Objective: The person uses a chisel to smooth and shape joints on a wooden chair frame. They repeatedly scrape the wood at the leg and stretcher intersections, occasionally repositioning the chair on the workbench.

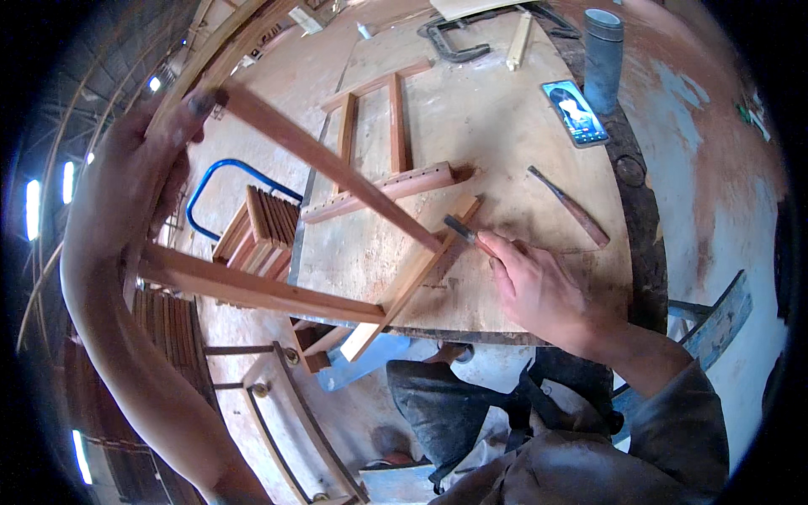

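My left hand, raised at the left, is wrapped round the upper bar of a reddish-brown wooden frame. The frame tilts, and its two long bars slope down to a lower crosspiece resting at the bench's near edge. In my closed right hand is a short tool with a dark metal end and a reddish handle; its kind is not plain. That metal end is close to the crosspiece's far end. Right of it, a chisel with a wooden handle lies on the bench.
Behind the held frame, another wooden frame lies on the workbench. A lit phone and a grey-blue flask stand near the right edge. A black clamp lies at the back. Stacked slatted wooden pieces sit left of the bench.
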{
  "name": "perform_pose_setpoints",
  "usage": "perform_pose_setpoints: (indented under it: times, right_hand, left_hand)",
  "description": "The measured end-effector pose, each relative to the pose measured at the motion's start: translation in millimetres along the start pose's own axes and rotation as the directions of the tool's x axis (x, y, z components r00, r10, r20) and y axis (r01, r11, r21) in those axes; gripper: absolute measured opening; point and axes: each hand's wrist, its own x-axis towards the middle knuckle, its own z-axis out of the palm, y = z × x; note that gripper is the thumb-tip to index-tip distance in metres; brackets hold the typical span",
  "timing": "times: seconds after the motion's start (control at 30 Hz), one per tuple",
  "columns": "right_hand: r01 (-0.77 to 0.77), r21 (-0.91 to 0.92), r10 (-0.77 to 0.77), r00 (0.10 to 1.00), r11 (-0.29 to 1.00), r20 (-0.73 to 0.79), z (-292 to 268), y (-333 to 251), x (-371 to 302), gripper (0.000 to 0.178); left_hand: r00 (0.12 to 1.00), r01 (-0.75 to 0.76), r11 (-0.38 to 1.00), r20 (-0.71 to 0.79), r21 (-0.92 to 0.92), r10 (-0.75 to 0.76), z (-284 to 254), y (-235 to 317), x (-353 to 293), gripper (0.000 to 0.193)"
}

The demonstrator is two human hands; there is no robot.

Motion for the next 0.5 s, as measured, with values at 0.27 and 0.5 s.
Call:
perform_pose_setpoints:
  times: [0.27,0.5]
  right_hand:
    - [0.026,0.044,-0.034,0.982,0.999,0.185,-11.7,-6.0,-2.6,0.058]
    - [0.044,0.032,-0.047,0.997,0.998,0.068,27.5,-10.2,21.5,0.06]
  left_hand:
    - [0.987,0.144,0.989,-0.071,0.027,-0.142,7.8,5.9,1.1,0.068]
    - [0.998,0.057,0.989,0.007,0.138,-0.058,-0.2,7.3,1.8,0.067]
